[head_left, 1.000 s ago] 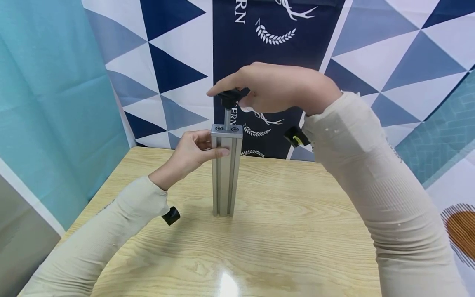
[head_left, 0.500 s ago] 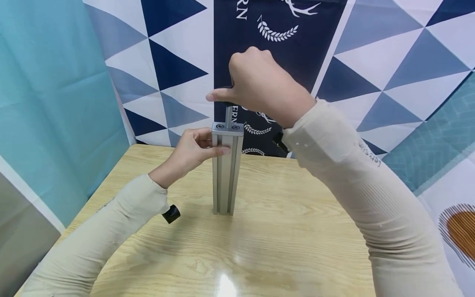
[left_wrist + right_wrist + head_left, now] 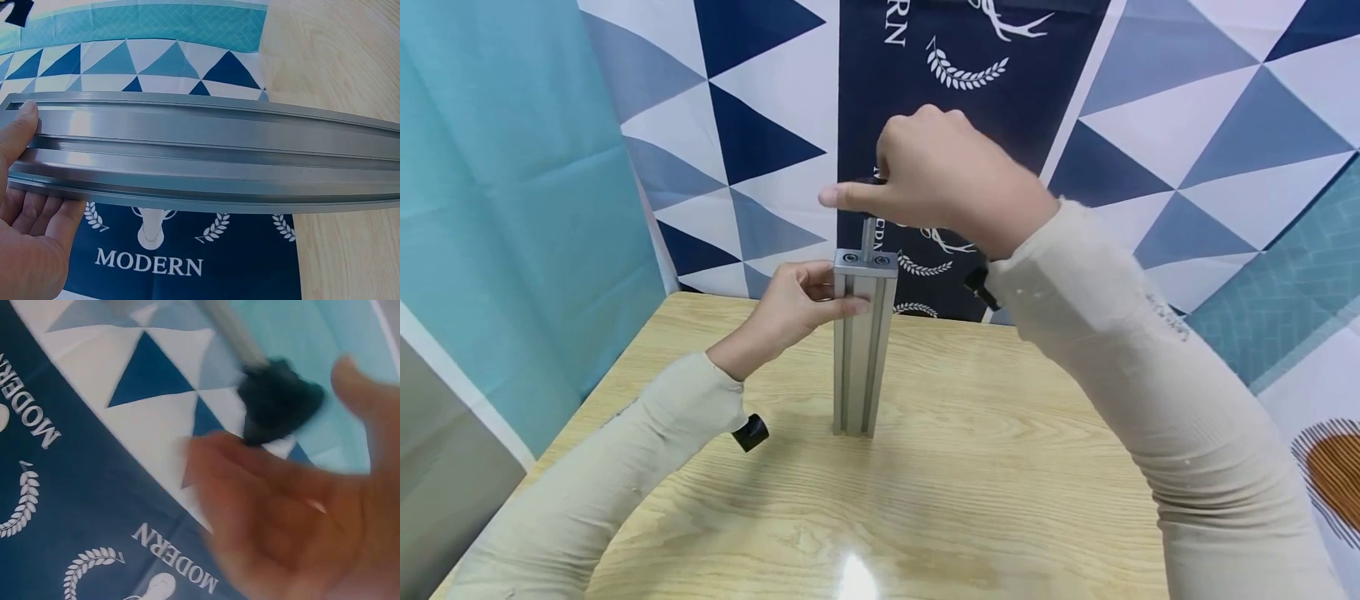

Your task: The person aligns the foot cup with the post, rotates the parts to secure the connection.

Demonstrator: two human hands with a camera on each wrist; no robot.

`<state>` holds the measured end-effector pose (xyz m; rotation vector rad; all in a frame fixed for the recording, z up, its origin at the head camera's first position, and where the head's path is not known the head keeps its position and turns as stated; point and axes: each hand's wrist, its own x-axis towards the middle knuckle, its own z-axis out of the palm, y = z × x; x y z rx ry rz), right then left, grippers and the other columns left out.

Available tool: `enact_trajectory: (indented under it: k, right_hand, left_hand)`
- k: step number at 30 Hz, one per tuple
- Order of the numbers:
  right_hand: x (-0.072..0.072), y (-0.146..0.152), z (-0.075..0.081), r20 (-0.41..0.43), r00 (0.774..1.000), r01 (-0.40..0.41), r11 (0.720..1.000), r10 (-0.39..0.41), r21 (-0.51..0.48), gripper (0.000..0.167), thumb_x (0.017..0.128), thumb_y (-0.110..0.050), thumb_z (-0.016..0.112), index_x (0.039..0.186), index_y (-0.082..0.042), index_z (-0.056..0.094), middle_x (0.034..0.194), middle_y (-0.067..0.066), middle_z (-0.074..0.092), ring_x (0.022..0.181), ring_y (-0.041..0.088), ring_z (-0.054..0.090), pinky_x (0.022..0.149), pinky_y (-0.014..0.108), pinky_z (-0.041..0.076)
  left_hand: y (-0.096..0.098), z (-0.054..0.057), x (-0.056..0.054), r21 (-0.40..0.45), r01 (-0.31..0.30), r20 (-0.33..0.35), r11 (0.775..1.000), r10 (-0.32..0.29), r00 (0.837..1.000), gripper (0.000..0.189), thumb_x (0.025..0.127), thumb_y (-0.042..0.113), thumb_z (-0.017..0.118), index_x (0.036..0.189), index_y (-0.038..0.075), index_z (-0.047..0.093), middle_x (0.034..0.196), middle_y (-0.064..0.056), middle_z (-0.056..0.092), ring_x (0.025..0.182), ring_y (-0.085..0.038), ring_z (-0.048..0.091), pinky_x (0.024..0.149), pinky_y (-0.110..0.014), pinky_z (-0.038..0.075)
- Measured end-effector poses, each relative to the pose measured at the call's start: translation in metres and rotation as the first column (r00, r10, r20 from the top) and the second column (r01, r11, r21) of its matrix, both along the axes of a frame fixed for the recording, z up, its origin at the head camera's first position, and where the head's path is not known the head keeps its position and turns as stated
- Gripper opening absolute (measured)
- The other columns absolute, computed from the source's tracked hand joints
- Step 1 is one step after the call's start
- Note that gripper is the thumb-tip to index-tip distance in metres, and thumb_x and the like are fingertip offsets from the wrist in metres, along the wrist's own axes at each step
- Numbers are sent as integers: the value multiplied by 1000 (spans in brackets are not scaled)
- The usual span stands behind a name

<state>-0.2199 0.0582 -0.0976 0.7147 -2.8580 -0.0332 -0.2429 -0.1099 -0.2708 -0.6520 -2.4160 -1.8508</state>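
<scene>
A silver slotted aluminium profile (image 3: 856, 367) stands upright on the wooden table, with an end plate (image 3: 867, 265) bearing two socket-head screws on top. From the plate rises a thin metal rod (image 3: 868, 237), tipped by a black knob (image 3: 282, 397). My left hand (image 3: 790, 304) grips the profile near its top, thumb across the front face and fingers behind. Up at the knob is my right hand (image 3: 940, 171), its thumb straight and pointing left. In the blurred right wrist view, its fingers lie along the knob's edge and its thumb stands apart; firm contact cannot be made out.
The light wooden table (image 3: 1000, 467) ends at a patterned cloth (image 3: 775, 125) hung behind it. A teal cloth (image 3: 512, 208) hangs at the left. Black wrist cameras (image 3: 750, 432) sit under both sleeves.
My right hand has turned over the knob: its forefinger pointed left a second ago, and now the thumb does. The left hand keeps its grip on the profile.
</scene>
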Motion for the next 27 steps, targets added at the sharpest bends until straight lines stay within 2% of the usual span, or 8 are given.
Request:
enact_trajectory:
  k: [2,4,7,12,14,17,21,27]
  right_hand:
    - [1,5,7,94,993,-72,995,65,69,70,88,-63,53,136,-12,53,126,12,59,110,29,59,93,45,46]
    - [1,10,13,184,974,-160,979,135,129,74,93,-49,56,153,-21,25,154,8,31,136,29,38,107,51,32]
    - [-2,17,18,251,942,-272,946,225,173,66,97,-25,56,154,-24,22,158,5,23,142,28,27,110,51,28]
    - [-6,20,18,240,927,-327,934,287,145,52,99,-8,49,148,-20,39,139,10,50,102,25,57,77,36,47]
    - [-6,19,17,187,944,-298,946,272,126,41,100,-18,51,141,-14,50,119,10,62,81,22,58,66,33,44]
    - [-9,14,11,47,983,-184,978,180,98,45,95,-48,54,99,-6,71,73,3,59,63,18,53,60,30,42]
    - [-10,7,2,-88,996,-29,999,31,23,71,81,-75,49,56,-9,54,50,-1,35,48,16,42,53,29,39]
    - [-7,6,-3,-124,992,8,1000,-7,6,72,81,-76,47,53,-9,51,49,-1,36,46,17,43,51,29,40]
  left_hand:
    - [0,0,-1,0,1,-11,1000,-1,1000,39,80,23,79,117,14,69,100,-3,72,91,-18,67,83,-32,51]
    - [0,0,-1,-1,-4,-16,1000,4,1000,39,80,23,79,117,13,69,100,-3,72,90,-18,66,82,-32,51]
    - [0,0,-1,-11,-11,-12,1000,11,1000,40,80,24,79,117,14,69,100,-3,71,90,-18,66,82,-32,51]
    - [2,0,0,-21,-17,-7,1000,17,1000,40,80,26,79,117,15,69,100,-2,72,91,-17,66,83,-33,51]
    - [2,0,0,-13,-13,-10,1000,13,1000,39,80,25,79,116,15,69,100,-2,72,91,-17,67,83,-33,51]
    - [4,0,0,0,-9,-17,1000,9,1000,39,80,23,79,116,14,69,100,-2,72,92,-17,67,83,-33,51]
    - [5,2,1,3,-14,-20,1000,14,1000,40,79,22,80,117,14,69,100,-2,72,91,-17,68,83,-33,52]
    - [5,2,0,-5,-25,-9,1000,25,1000,39,79,22,80,116,15,70,98,-2,72,90,-17,67,83,-33,51]
